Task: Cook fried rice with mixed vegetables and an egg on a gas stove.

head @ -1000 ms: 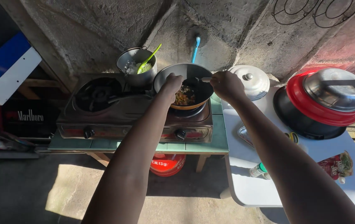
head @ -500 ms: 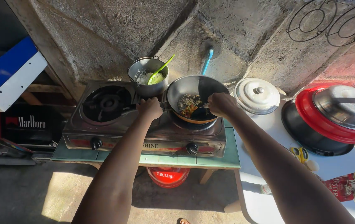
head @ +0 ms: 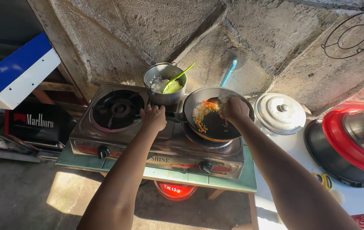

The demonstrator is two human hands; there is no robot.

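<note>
Nearest, the left hand (head: 153,117) is closed around the dark handle (head: 174,118) of the frying pan (head: 216,119), which sits on the stove (head: 156,140) just to that hand's right. The right hand (head: 234,109) hovers over the pan, fingers curled around a utensil (only a bit of it shows), above the mixed food (head: 203,114) of rice and orange and green bits. Beyond the left hand stands a metal pot (head: 164,83) with a green spoon (head: 177,77). Right of the right hand lies a white lid (head: 279,113).
</note>
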